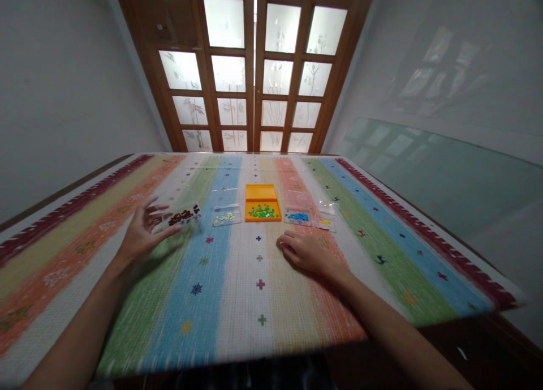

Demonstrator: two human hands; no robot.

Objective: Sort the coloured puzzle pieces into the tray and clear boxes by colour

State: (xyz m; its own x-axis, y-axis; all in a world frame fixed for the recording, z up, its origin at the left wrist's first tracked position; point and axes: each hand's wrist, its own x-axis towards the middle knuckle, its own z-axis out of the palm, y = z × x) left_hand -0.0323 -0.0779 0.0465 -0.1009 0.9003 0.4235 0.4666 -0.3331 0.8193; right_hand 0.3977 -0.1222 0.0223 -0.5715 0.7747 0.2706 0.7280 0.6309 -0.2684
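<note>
My left hand [146, 227] grips the left end of a clear plastic box holding dark red-brown pieces [182, 216], thumb along the near side and fingers behind. The box's right end is blurred. My right hand [301, 249] rests on the cloth with its fingers curled in, and nothing shows in them. Just beyond it lies an open clear box with blue pieces [297, 217], and beside that a smaller one with yellow pieces [325, 222]. An open orange case [262, 193] with green pieces [263, 211] lies in the middle. Left of it, another clear box holds pale yellow pieces [224, 217].
A striped tablecloth [237, 299] with small printed figures covers the table. Beyond the far edge stand wooden doors [257, 95] with frosted panes. A glass panel [445, 180] leans at the right wall, and a pale wall [63, 84] rises on the left.
</note>
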